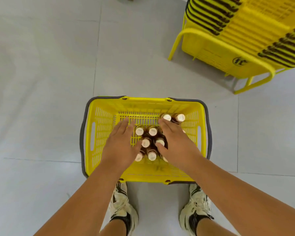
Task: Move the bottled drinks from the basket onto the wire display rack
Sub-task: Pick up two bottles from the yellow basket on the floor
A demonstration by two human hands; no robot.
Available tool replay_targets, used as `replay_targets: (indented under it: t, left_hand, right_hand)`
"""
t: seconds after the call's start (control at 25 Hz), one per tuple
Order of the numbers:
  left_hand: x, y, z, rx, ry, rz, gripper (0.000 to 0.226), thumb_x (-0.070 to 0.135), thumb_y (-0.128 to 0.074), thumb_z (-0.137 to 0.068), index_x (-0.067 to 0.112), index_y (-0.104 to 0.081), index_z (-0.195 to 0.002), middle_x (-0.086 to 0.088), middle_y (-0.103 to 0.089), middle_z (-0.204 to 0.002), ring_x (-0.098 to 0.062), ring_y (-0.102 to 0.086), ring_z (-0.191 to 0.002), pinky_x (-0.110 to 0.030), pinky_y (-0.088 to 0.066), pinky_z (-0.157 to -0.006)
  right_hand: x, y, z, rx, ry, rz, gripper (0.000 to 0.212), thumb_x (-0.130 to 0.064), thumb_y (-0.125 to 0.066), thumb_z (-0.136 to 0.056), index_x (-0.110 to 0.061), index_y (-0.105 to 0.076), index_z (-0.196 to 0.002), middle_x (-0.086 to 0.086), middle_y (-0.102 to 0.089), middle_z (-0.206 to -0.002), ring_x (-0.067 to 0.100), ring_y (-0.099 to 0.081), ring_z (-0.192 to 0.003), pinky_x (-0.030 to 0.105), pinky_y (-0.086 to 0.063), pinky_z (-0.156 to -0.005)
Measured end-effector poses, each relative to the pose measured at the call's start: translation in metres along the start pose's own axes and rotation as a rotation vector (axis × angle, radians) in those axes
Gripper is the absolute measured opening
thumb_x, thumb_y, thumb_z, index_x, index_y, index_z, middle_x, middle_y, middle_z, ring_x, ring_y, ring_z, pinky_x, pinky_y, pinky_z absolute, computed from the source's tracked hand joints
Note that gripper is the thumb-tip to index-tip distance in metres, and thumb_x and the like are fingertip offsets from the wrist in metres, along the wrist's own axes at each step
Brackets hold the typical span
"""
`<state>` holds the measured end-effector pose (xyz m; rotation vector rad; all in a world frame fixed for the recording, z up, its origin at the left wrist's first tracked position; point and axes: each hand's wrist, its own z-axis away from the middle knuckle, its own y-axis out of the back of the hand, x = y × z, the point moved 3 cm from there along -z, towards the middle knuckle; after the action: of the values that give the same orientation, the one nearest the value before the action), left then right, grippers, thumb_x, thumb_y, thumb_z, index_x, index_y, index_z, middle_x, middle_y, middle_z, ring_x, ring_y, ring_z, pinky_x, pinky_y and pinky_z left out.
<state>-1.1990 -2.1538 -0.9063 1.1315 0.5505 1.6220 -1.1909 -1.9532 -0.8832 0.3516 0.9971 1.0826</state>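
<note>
Floor (41,82) is carrying a stack of yellow baskets (237,40) toward its far right corner; I am seeing the yellow basket (102,126) sitting by my feet, bottled drinks (152,131) standing upright toward its middle and far right corner. Left hand (120,147) and right hand (175,143) are hovering flat-fingered over them, gripping nothing.

The hands (148,143) hide several bottles (152,131); the stacked baskets (245,31) run off-frame.

One head-worn wide-angle view looks steeply down, close above the basket (101,126) on the floor (41,65).
</note>
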Motion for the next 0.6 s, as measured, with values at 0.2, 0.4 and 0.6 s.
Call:
replay_targets:
  t: [0.2, 0.4, 0.6]
  left_hand:
    - [-0.025, -0.054, -0.035, -0.12, 0.043, 0.038, 0.074, 0.044, -0.061, -0.098, 0.031, -0.025, -0.161, 0.005, -0.019, -0.17, -0.018, -0.014, -0.157, -0.044, -0.033, -0.12]
    - [-0.039, -0.077, -0.059, -0.252, 0.049, 0.053, 0.07, 0.032, -0.062, -0.099, 0.037, -0.027, -0.159, 0.009, -0.03, -0.166, -0.018, -0.033, -0.15, -0.04, -0.045, -0.107]
    - [-0.048, -0.087, -0.076, -0.239, 0.069, 0.148, 0.059, 0.022, -0.067, -0.095, 0.033, -0.046, -0.15, 0.006, -0.057, -0.147, -0.022, -0.055, -0.132, -0.035, -0.048, -0.099]
  right_hand:
    - [0.028, -0.049, -0.054, -0.068, 0.036, 0.016, 0.073, -0.033, -0.059, -0.101, -0.02, -0.021, -0.162, 0.0, -0.022, -0.169, 0.02, -0.022, -0.154, 0.036, -0.028, -0.124]
    - [0.039, -0.075, -0.081, -0.172, 0.042, 0.093, 0.074, -0.021, -0.059, -0.1, -0.021, -0.02, -0.162, -0.001, -0.022, -0.169, 0.024, -0.028, -0.152, 0.04, -0.039, -0.116]
    - [0.044, -0.087, -0.104, -0.208, 0.015, 0.255, 0.061, -0.014, -0.055, -0.098, -0.022, -0.036, -0.155, 0.003, -0.044, -0.155, 0.029, -0.051, -0.133, 0.043, -0.053, -0.096]
